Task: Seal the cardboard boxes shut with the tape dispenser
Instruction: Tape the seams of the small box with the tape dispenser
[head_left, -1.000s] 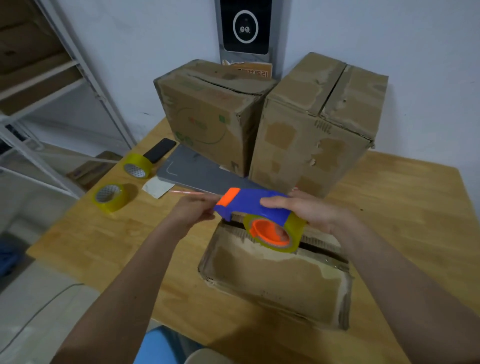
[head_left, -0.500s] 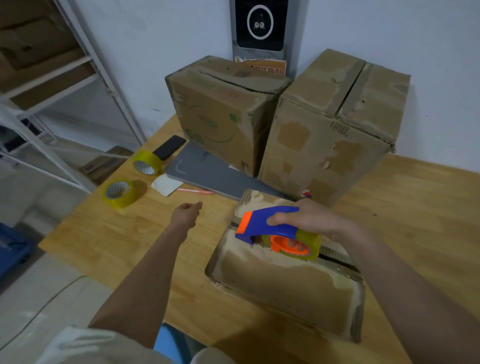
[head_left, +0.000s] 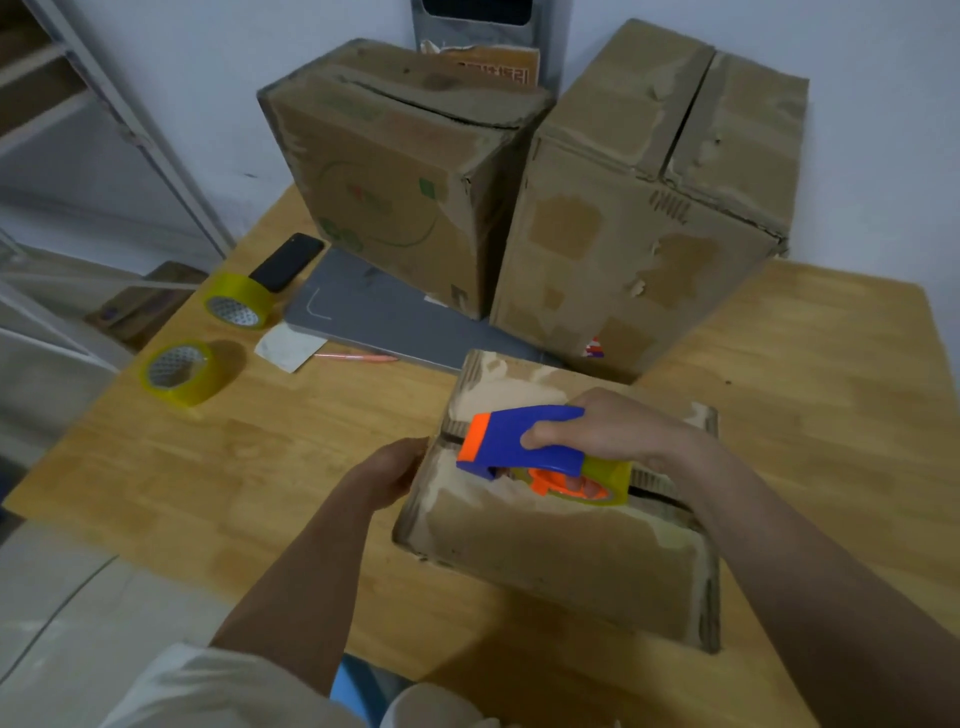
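Right hand (head_left: 618, 431) has its fingers (head_left: 545, 439) wrapped around the blue handle of the tape dispenser (head_left: 535, 452), so it's gripping that. The dispenser has an orange tip pointing left and a yellowish roll on an orange hub, and it sits on top of the near box (head_left: 561, 540), right over the seam between the flaps, toward the left end of it.

Left hand (head_left: 387, 478) is pressed against the left side of that same box at the seam end, fingers curled onto the cardboard, bracing it rather than holding anything up.

The near box is low and flat, pretty beat up, with pale patches where the surface paper is torn off. No readable print on it.

Farther back on the desk (head_left: 810, 374) stand two taller boxes side by side. The left tall box (head_left: 384, 176) has a faded green circle graphic with small red lettering in the middle, too blurry to read. The right tall box (head_left: 639, 223) has a small red and blue mark near its bottom edge, also unreadable.

On the left side of the desk: two rolls of yellowish tape (head_left: 179, 371) (head_left: 236, 304), a black phone (head_left: 285, 261), a grey flat board (head_left: 379, 312), a scrap of paper (head_left: 288, 347) and a pink pen (head_left: 356, 357).
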